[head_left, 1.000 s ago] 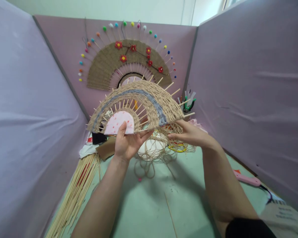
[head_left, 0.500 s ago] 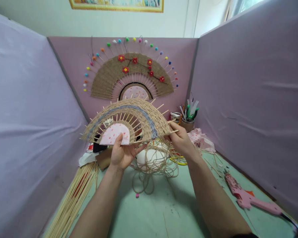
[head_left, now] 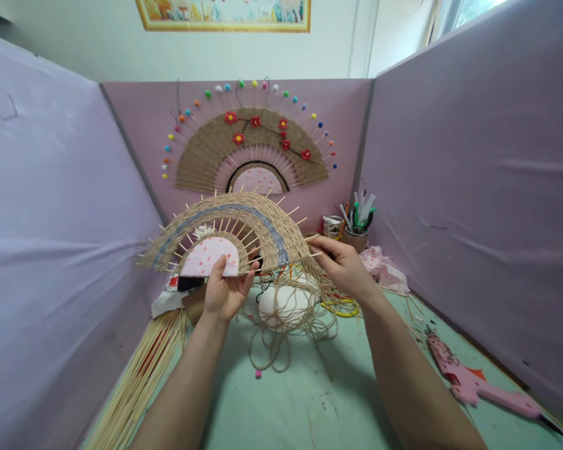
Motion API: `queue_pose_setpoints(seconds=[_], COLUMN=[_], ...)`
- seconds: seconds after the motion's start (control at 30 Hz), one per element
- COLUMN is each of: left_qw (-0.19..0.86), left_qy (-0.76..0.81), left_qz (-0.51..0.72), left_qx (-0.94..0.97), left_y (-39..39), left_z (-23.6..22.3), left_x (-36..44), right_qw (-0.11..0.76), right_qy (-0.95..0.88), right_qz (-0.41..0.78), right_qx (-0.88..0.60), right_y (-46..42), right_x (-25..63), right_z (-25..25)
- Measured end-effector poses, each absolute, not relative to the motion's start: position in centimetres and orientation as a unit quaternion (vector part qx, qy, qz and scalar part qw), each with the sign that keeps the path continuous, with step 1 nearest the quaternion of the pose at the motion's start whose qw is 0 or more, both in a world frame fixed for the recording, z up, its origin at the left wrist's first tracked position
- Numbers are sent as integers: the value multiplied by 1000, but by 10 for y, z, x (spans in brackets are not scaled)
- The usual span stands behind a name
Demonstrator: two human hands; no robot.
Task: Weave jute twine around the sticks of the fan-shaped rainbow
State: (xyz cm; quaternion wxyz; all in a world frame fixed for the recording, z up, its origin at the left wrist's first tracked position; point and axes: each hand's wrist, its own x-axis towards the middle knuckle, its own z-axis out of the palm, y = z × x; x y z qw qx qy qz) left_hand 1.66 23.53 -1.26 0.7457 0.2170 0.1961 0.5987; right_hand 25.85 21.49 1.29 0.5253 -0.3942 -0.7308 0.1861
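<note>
Woven fan (head_left: 256,215), one of two, is clamped by left hand (head_left: 225,295) and right hand (head_left: 348,264).

Head-worn view, forward and down

Held fan (head_left: 237,203): rough, matt twine (ribs (head_left: 293,211) bare wood). 2 side walls (head_left: 450,175): creased cloth.

Pretty clearly a craft workspace, a small booth — purple cloth-covered partitions (head_left: 450,156) around a green tabletop (head_left: 272,406). There's a pink glue gun (head_left: 462,376) on the right, a fat bundle of thin sticks (head_left: 134,381) on the left, a messy tangle of twine (head_left: 328,287) and a pot of tools (head_left: 356,240) toward the back. One woven fan (head_left: 295,240) is held up over the table, and a bigger flowered fan (head_left: 201,156) is up against the back panel (head_left: 126,112).
</note>
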Motion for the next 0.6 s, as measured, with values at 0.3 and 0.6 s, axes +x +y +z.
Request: queue_pose_setpoints(seconds=[0.3, 0.6], left_qw=[730, 705], left_qy=[179, 210], left_qz=[608, 624], left_qx=[255, 264], left_y=[240, 244], left_z=[-15, -20], left_x=[12, 16], right_qw=[496, 471], right_qy=[-743, -756], right_qz=[170, 50], right_qx=[-415, -452], right_y=[205, 185], right_x=[273, 265], right_z=[19, 32])
